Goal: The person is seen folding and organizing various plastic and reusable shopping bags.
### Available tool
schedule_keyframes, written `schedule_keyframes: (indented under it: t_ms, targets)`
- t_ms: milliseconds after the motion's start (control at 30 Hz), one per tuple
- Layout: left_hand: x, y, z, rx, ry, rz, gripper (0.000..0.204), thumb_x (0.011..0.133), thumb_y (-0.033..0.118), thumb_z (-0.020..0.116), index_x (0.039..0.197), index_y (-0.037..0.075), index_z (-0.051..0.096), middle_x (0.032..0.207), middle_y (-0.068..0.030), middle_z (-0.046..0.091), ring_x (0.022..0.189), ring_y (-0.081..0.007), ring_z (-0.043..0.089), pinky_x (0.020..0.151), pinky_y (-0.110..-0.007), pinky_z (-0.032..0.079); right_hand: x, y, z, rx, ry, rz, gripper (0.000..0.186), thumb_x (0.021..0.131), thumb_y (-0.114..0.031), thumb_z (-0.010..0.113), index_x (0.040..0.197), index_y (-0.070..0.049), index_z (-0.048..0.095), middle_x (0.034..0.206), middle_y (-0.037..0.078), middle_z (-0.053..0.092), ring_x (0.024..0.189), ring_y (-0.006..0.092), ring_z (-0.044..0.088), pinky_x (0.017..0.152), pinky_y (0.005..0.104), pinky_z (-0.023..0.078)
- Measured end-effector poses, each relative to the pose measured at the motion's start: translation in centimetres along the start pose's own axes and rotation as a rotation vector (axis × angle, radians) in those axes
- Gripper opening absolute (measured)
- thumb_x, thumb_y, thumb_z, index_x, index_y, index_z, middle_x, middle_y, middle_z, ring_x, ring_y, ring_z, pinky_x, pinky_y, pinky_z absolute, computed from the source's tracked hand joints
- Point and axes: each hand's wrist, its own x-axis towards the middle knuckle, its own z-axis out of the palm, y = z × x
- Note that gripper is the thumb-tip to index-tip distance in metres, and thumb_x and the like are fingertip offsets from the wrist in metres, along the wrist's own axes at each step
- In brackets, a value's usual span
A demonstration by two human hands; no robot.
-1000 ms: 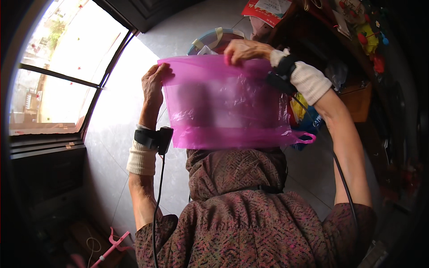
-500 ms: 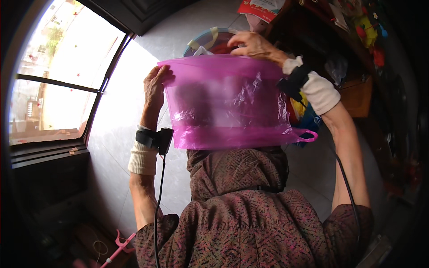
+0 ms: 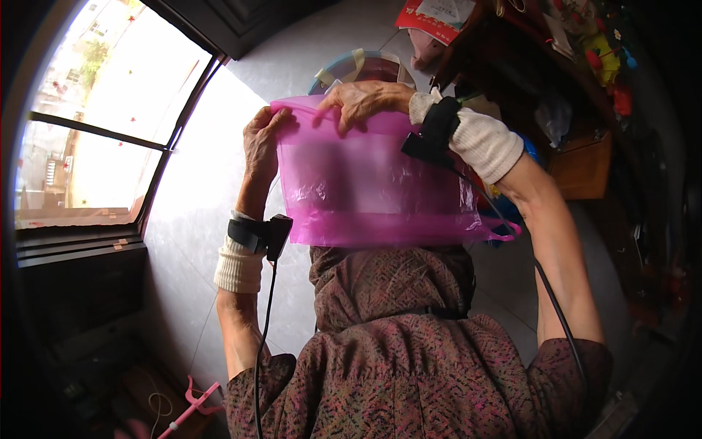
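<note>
A translucent pink plastic bag is held spread over my lap, its looped handle at the lower right. My left hand pinches the bag's upper left corner between thumb and fingers. My right hand lies over the top of the bag, right of the left hand, its curved fingers apart and touching the plastic near the upper edge. Black straps with small devices and cables are on both wrists.
Beyond the bag stands a tub on the grey tiled floor. A bright window is at the left, a wooden cabinet at the right, red printed paper at the back. A pink stick lies lower left.
My right hand rose off the bag's top edge half a second ago and has since come down leftward onto the bag, closer to my left hand, which still grips the corner.
</note>
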Motion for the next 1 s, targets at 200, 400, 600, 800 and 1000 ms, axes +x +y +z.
schedule_keyframes:
  t_ms: [200, 400, 600, 800, 1000]
  targets:
    - [-0.1, 0.1, -0.8, 0.026, 0.042, -0.006, 0.017, 0.086, 0.016, 0.062, 0.092, 0.001, 0.062, 0.077, -0.0055, 0.063, 0.069, -0.0124, 0.061, 0.065, -0.025, 0.05, -2.3, 1.0, -0.3, -0.032, 0.086, 0.056, 0.022, 0.075, -0.016, 0.064, 0.093, -0.003, 0.066, 0.071, 0.007, 0.064, 0.063, 0.0145, 0.062, 0.058, 0.0255, 0.049]
    - [0.1, -0.6, -0.8, 0.063, 0.029, -0.054, 0.017, 0.086, 0.017, 0.063, 0.092, 0.001, 0.062, 0.077, -0.005, 0.062, 0.069, -0.0128, 0.06, 0.066, -0.026, 0.049, -3.2, 2.6, -0.8, 0.074, 0.3, 0.0, 0.016, 0.073, -0.014, 0.065, 0.077, 0.001, 0.065, 0.064, 0.005, 0.059, 0.055, 0.0113, 0.055, 0.053, 0.0252, 0.044]
    - [1.0, -1.8, -1.4, 0.071, 0.031, -0.043, 0.017, 0.086, 0.017, 0.063, 0.091, 0.001, 0.061, 0.078, -0.0045, 0.062, 0.068, -0.0117, 0.059, 0.065, -0.025, 0.048, -3.6, 3.0, -0.9, 0.049, 0.333, 0.003, 0.014, 0.07, -0.012, 0.065, 0.074, 0.001, 0.063, 0.064, 0.005, 0.06, 0.057, 0.0108, 0.056, 0.054, 0.025, 0.043]
    - [1.4, -2.4, -2.0, 0.032, 0.025, -0.061, 0.014, 0.086, 0.014, 0.061, 0.089, 0.001, 0.061, 0.076, -0.0038, 0.061, 0.066, -0.0114, 0.059, 0.064, -0.024, 0.048, -4.0, 4.6, -1.7, -0.05, 0.311, 0.068, 0.014, 0.07, -0.012, 0.068, 0.079, -0.002, 0.063, 0.068, 0.005, 0.062, 0.058, 0.0112, 0.059, 0.051, 0.0242, 0.043]
    - [1.9, -3.8, -3.3, 0.014, 0.037, -0.092, 0.013, 0.085, 0.013, 0.062, 0.088, 0.0, 0.06, 0.076, -0.0044, 0.06, 0.065, -0.012, 0.058, 0.062, -0.024, 0.049, -5.6, 6.5, -2.4, 0.057, 0.174, 0.139, 0.017, 0.067, -0.011, 0.066, 0.077, 0.002, 0.064, 0.065, 0.005, 0.061, 0.058, 0.0134, 0.058, 0.054, 0.0253, 0.045]
